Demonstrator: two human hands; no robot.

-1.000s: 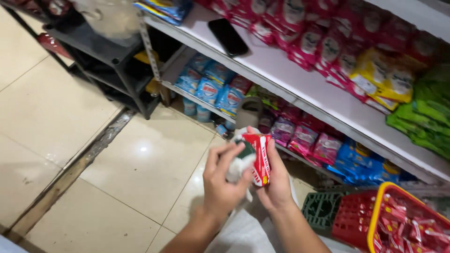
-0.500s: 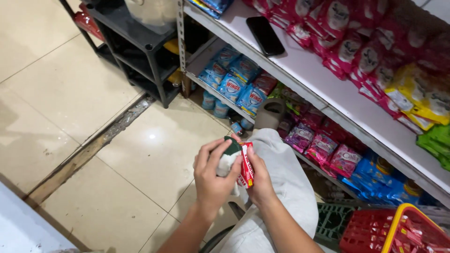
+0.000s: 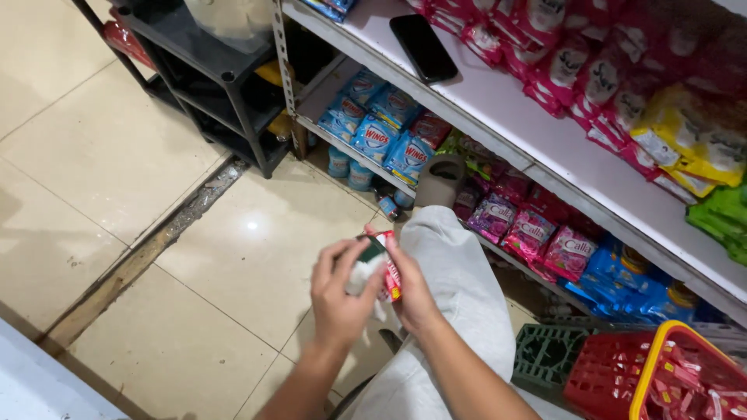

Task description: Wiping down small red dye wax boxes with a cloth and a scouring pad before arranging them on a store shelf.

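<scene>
Both hands meet low in the view, above the person's grey-trousered knee (image 3: 459,272) and the cream tiled floor (image 3: 117,179). The right hand (image 3: 412,292) is clamped on a small red-and-white packet (image 3: 391,272), thumb on its near face and fingers behind, holding it on edge. The left hand (image 3: 338,292) is curled closed around something white (image 3: 359,276) pressed against the packet; whether this is part of the packet or a separate piece cannot be told. A dark green bit (image 3: 372,247) shows at the top, between the fingertips of both hands.

Ahead and to the right runs a white shelf (image 3: 537,148). On its upper board lies a black phone (image 3: 422,48), just beside rows of red-and-white sachets (image 3: 591,70) and yellow ones (image 3: 685,152). The lower board carries blue detergent packs (image 3: 389,132) and pink packs (image 3: 537,233). A black rack (image 3: 226,85) stands to the left of the shelf. At the lower right, a red basket with a yellow handle (image 3: 650,373) holds more red packets, with a green crate (image 3: 548,354) just beside it.
</scene>
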